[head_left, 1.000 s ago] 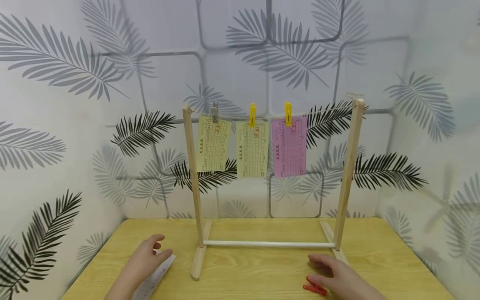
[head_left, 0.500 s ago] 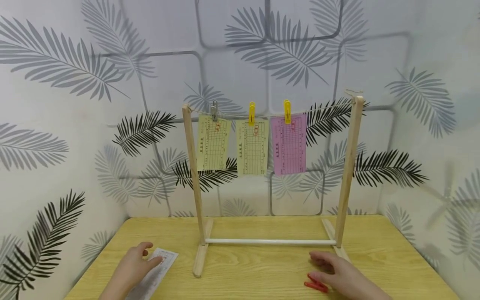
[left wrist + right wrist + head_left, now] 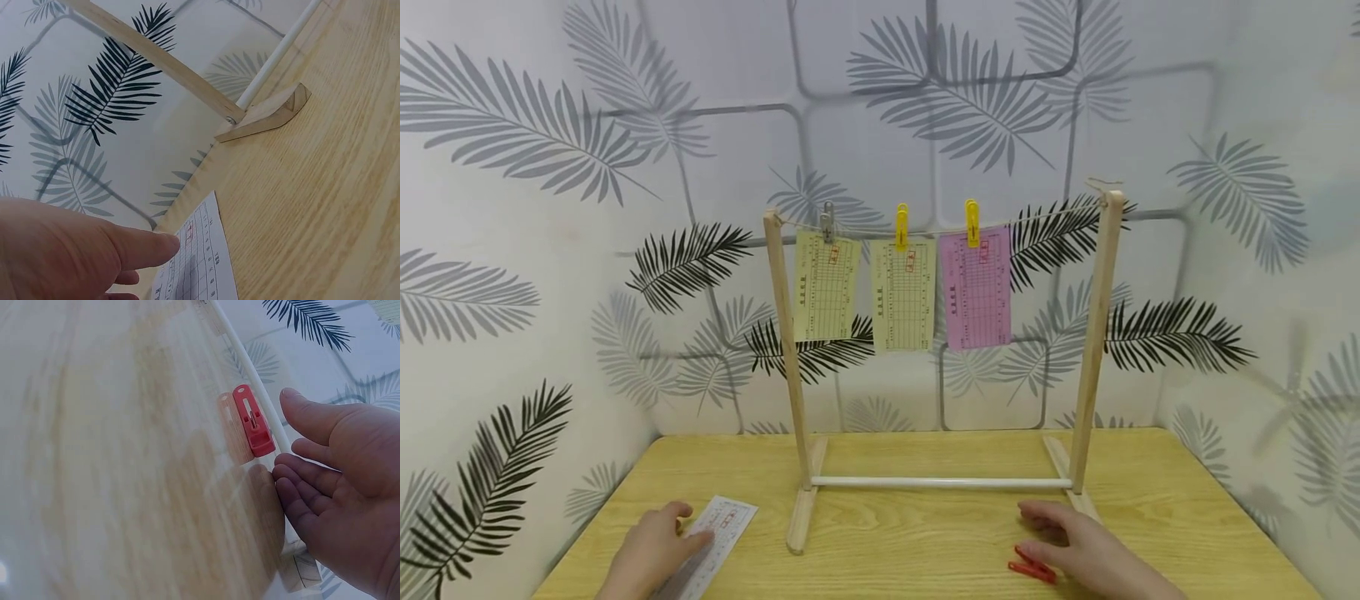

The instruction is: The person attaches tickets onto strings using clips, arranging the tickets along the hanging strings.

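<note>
A white printed form (image 3: 724,527) with a small red stamp lies on the table at the left. My left hand (image 3: 651,546) hovers by its left edge, fingers loosely bent and holding nothing; in the left wrist view the thumb (image 3: 147,247) overlaps the sheet, and whether it touches I cannot tell. A red clothespin (image 3: 1032,567) lies at the right front. Beside it rests my right hand (image 3: 1078,546), fingers relaxed; the right wrist view shows the clothespin (image 3: 255,422) apart from the thumb and fingertips.
A wooden rack with a white crossbar (image 3: 940,482) stands mid-table. On its string hang two yellow forms (image 3: 826,292) (image 3: 904,300) and a pink form (image 3: 977,292), held by a grey clothespin (image 3: 827,223) and two yellow clothespins (image 3: 902,227). A patterned wall stands behind.
My left hand has drawn back toward me and to the left, uncovering more of the white form. My right hand stays almost still by the red clothespin.
</note>
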### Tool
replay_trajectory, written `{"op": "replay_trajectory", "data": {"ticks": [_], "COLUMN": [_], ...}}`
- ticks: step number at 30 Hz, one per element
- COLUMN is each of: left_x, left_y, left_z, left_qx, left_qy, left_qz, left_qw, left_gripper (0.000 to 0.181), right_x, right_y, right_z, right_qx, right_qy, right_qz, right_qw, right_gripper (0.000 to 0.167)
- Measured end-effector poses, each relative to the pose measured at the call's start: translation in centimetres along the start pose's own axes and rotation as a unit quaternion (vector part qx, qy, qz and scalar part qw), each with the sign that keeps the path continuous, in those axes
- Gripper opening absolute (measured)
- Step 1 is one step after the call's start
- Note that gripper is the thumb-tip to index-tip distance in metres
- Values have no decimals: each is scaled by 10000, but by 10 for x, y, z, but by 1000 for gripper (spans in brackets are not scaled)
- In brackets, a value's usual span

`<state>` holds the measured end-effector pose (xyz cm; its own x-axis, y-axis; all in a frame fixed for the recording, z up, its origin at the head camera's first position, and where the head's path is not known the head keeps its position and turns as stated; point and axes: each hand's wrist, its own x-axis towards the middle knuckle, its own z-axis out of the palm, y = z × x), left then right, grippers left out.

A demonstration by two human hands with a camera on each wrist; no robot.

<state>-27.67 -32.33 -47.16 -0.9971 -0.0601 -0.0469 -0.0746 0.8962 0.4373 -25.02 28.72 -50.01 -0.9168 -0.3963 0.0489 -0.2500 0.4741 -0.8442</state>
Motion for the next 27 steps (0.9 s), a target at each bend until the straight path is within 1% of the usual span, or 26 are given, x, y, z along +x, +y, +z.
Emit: {"op": "replay_trajectory", "data": {"ticks": [5,11,18,27], "left_x": [-1,-3,-4,-3], "left_y": [1,-2,-9,-4], "left_z": [2,2,5,4], "left_qx": [111,99,312,392], "left_qy": [-38,-76,-57,-26], "left_qz": [-71,-219,-149,-105], "left_qw": [9999,9997,9994,9992], "left_gripper": [68,71,65,51], "right_x": [-1,-1,-1,-5], "right_y": [0,-1,1,-2], "right_z": [1,3,6,5], "right_qx": [7,-41,-118,-213], "right_qy": [26,97,127,179], "right_qz": [3,-44,-131,-154], "right_qw": [10000,9999,9998,9995], "right_gripper": [63,62,61,57]}}
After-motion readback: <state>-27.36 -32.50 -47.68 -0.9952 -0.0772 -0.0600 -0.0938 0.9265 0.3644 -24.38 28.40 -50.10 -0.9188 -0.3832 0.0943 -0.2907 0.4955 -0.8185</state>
